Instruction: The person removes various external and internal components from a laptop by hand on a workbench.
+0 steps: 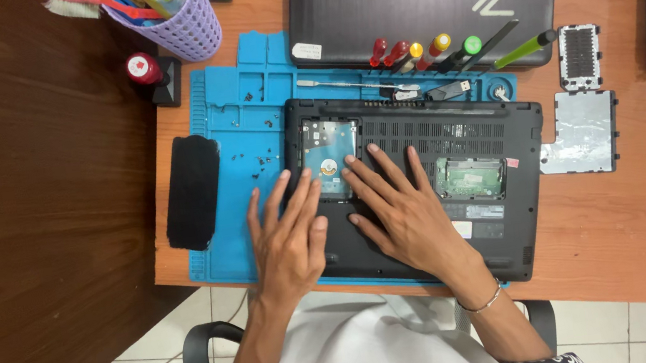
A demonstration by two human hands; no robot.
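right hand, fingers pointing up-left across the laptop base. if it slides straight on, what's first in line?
Likely the hard drive in its open bay: the right hand lies flat on the upturned laptop, its fingertips already at the drive's edge. Actual contact is unclear.

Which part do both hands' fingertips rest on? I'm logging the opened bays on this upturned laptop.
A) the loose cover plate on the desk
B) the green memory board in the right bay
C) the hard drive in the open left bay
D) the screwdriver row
C: the left hand and right hand both reach the silver hard drive in the laptop's open left bay, away from the memory board.
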